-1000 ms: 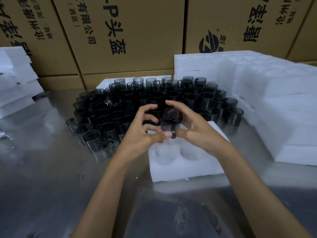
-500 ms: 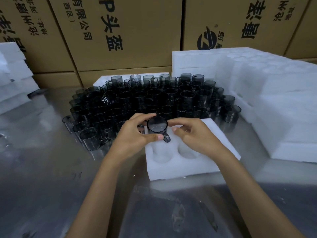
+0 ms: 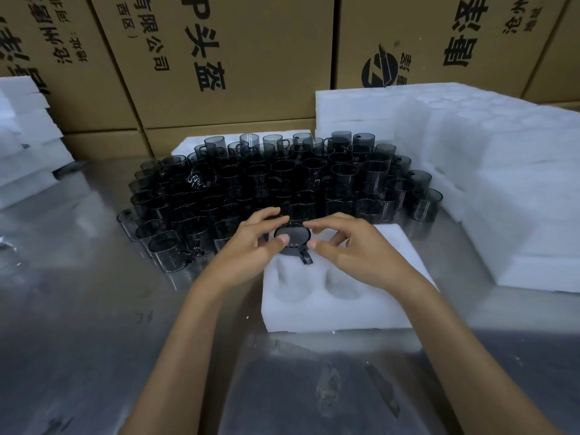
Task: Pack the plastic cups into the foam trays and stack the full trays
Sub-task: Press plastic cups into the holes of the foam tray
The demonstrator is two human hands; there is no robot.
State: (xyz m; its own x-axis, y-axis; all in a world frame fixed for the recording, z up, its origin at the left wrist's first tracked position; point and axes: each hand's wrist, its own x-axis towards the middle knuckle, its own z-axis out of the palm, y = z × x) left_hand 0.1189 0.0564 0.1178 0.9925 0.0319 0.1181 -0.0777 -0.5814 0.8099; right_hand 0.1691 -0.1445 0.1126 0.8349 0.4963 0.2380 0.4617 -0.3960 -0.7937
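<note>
A white foam tray with round pockets lies on the metal table in front of me. A smoky grey plastic cup with a small handle sits low in the tray's far left pocket, bottom up. My left hand pinches its left rim with thumb and fingers. My right hand touches the cup's right rim with thumb and forefinger. Behind the tray stands a dense crowd of several more grey cups. The two near pockets of the tray hold nothing.
Tall stacks of white foam trays rise at the right, and another stack stands at the far left. Brown cardboard boxes wall off the back. The shiny metal table stretches toward me.
The cup came down from mid-air over the cup pile into the tray's far left pocket. Both hands followed it down and forward; my right hand rejoined the rim.
</note>
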